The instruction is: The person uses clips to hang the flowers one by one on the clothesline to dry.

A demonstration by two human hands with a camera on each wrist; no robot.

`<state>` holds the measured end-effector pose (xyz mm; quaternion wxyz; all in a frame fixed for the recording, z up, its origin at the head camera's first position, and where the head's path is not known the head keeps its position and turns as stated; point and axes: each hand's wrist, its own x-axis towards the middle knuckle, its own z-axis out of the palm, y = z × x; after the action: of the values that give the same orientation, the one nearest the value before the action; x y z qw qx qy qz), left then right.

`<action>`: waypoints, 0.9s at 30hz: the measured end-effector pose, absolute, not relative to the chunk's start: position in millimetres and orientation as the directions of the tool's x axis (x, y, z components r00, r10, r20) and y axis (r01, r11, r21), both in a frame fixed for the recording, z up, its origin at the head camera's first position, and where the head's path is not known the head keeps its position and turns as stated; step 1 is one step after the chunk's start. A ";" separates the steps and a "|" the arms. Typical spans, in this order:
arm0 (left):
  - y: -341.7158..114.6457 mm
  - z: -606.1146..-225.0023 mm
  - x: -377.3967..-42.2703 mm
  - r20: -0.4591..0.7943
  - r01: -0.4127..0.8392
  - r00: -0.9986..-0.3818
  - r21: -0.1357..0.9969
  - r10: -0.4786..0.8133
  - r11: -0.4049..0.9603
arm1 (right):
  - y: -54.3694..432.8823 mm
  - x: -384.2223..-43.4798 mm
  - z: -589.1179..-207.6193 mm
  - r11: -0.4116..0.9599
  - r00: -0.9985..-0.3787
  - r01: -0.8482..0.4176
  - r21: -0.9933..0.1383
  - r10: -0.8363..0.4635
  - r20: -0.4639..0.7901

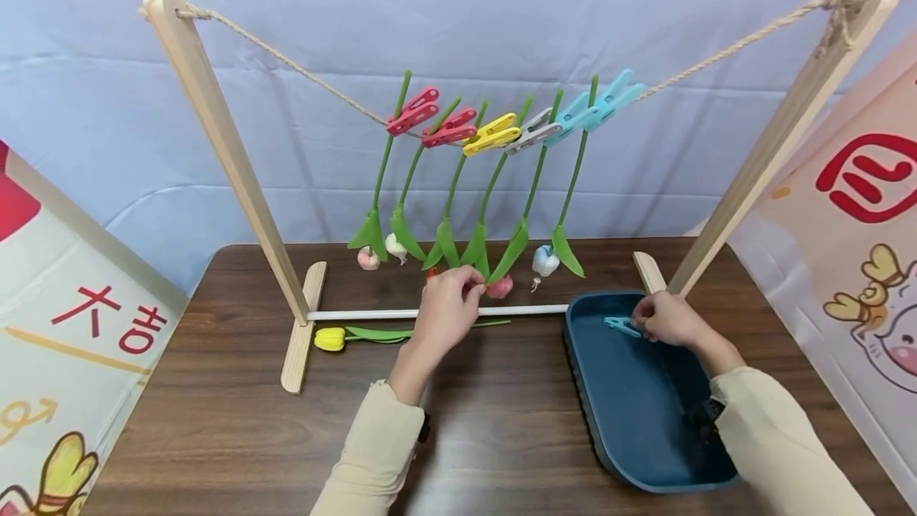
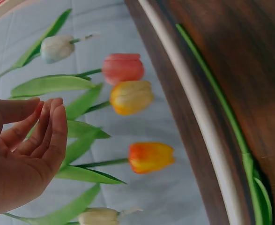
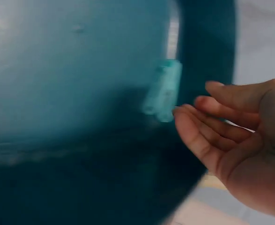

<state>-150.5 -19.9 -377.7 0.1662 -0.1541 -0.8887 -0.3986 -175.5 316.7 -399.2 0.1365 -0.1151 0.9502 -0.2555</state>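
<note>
Several artificial tulips hang upside down from a rope, held by red, yellow, grey and light blue clothespins. My left hand is before their lower leaves, fingers loosely bent and thumb near the fingertips, nothing visible between them. Close by hang an orange-yellow tulip and a pink tulip. My right hand reaches into a dark blue tray. Its extended fingertips are right at one end of a light blue clothespin on the tray's bottom, thumb apart from it.
A wooden post stands at the left and another at the right, with the sagging rope between them. A white rod joins their feet. On the brown table, a yellow tulip lies along the rod.
</note>
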 end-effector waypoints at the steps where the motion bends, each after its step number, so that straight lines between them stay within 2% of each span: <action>1: -21.1 -380.1 -149.8 0.410 0.399 -0.901 0.661 0.139 0.635 | 317.1 -174.5 -403.7 0.847 -0.939 -0.149 -0.510 -0.282 -0.195; 9: -32.5 -397.3 -145.9 0.363 0.361 -0.921 0.666 0.139 0.653 | 316.9 -170.1 -424.1 0.876 -0.958 -0.139 -0.461 -0.237 -0.161; 18: -35.5 -408.5 -143.6 0.328 0.353 -0.929 0.658 0.169 0.665 | 315.8 -164.0 -433.5 0.890 -0.960 -0.180 -0.419 -0.251 -0.121; 22: -32.1 -410.4 -142.5 0.324 0.368 -0.926 0.656 0.194 0.660 | 312.7 -162.4 -423.0 0.877 -0.958 -0.241 -0.416 -0.284 -0.044; 27: -22.8 -408.3 -140.7 0.335 0.429 -0.902 0.628 0.273 0.649 | 295.5 -160.2 -390.9 0.853 -0.944 -0.314 -0.417 -0.327 0.042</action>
<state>-140.7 -22.8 -408.3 0.1057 -0.1946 -0.9019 -0.3708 -160.2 295.5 -390.9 0.0152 -0.1666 0.9624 -0.2139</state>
